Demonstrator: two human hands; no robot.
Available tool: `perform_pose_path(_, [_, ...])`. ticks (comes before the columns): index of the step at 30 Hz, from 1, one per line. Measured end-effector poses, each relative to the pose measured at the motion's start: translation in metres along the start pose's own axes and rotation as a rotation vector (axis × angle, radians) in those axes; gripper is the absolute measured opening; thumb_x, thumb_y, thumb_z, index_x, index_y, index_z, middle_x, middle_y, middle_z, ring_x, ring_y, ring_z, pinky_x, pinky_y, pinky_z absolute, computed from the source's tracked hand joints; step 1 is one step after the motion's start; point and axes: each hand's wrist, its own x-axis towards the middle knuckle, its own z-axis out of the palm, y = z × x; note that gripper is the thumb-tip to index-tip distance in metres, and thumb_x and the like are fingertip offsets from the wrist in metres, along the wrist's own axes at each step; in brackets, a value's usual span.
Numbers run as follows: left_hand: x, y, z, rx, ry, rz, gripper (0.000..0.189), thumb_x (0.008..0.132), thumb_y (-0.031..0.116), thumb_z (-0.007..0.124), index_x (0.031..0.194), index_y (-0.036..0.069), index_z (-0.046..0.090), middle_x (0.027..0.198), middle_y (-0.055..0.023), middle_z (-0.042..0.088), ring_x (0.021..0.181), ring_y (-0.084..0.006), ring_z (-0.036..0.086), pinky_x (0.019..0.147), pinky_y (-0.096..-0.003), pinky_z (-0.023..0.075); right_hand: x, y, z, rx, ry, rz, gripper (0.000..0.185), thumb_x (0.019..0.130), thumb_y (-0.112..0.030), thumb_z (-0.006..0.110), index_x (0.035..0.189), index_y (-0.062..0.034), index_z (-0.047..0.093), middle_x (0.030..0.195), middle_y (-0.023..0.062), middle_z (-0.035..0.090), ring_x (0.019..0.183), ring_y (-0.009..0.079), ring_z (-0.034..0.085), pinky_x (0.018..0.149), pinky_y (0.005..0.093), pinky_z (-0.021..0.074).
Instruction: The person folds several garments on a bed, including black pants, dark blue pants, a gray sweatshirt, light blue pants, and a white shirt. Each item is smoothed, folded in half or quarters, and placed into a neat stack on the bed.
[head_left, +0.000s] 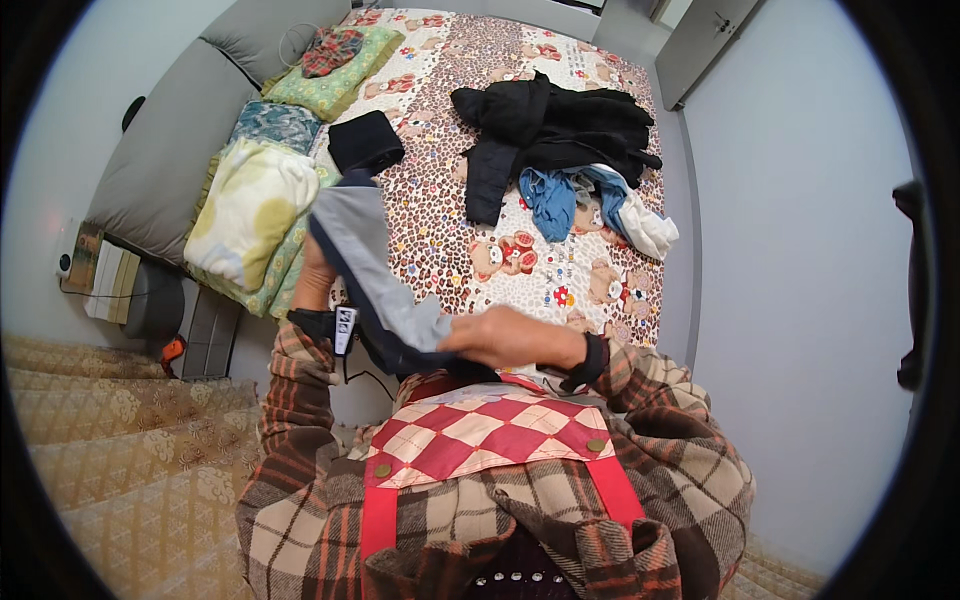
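Observation:
A navy garment with a light grey panel is stretched at a slant in front of my apron, above the near edge of the bed. On its left side, my left hand holds the cloth, the fingers mostly hidden behind it. My right hand is slightly blurred and grips the lower right end, by the grey part. Beyond the garment, a folded black cloth lies on the bed near the pillows. Farther right, a heap of black clothing lies with a sleeve spread towards me, beside a crumpled blue and white garment.
The bed has a bear and leopard print sheet. Along its left stand a grey padded headboard, a green pillow and a folded yellow-white blanket. A wall bounds the right, with a door at the far corner.

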Motion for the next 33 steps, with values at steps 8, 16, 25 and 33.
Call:
perform_pose_path(8, [-0.038, -0.007, 0.120, 0.574, -0.466, -0.095, 0.045, 0.085, 0.011, 0.067, 0.127, 0.000, 0.053, 0.117, -0.0084, 0.063, 0.101, -0.0151, 0.060, 0.092, -0.0313, 0.0495, -0.011, 0.024, -0.041, 0.070, 0.396, 0.079, 0.031, 0.074, 0.005, 0.067, 0.101, -0.0085, 0.069, 0.091, 0.0089, 0.060, 0.082, 0.0250, 0.060, 0.073, 0.0305, 0.0470])
perform_pose_path(16, [-0.051, -0.016, 0.164, 1.004, -0.609, -0.182, 0.049, 0.074, 0.006, 0.076, 0.120, -0.001, 0.060, 0.108, -0.0065, 0.068, 0.093, -0.0115, 0.062, 0.084, -0.0277, 0.0501, -0.024, 0.034, -0.031, 0.227, 0.631, 0.021, 0.032, 0.072, 0.008, 0.063, 0.098, -0.0086, 0.072, 0.132, 0.0106, 0.052, 0.110, 0.0248, 0.057, 0.095, 0.0312, 0.0429])
perform_pose_path(25, [-0.024, -0.033, 0.158, 0.681, -0.358, -0.476, 0.030, 0.091, 0.017, 0.059, 0.115, -0.001, 0.061, 0.105, -0.0052, 0.066, 0.087, -0.0105, 0.062, 0.078, -0.0254, 0.0507, -0.039, 0.073, -0.006, 0.747, 0.519, 0.356, 0.018, 0.085, -0.001, 0.061, 0.101, -0.0001, 0.069, 0.099, 0.0026, 0.065, 0.090, 0.0088, 0.058, 0.082, 0.0238, 0.0467])
perform_pose_path(33, [-0.057, -0.053, 0.187, 1.273, -0.101, 0.077, 0.036, 0.083, 0.021, 0.073, 0.113, 0.004, 0.064, 0.105, -0.0081, 0.067, 0.091, -0.0196, 0.064, 0.084, -0.0318, 0.0487, -0.036, 0.074, 0.009, 0.747, 0.689, 0.394, 0.018, 0.088, -0.005, 0.062, 0.104, 0.0032, 0.066, 0.095, 0.0025, 0.064, 0.086, 0.0086, 0.059, 0.079, 0.0233, 0.0467])
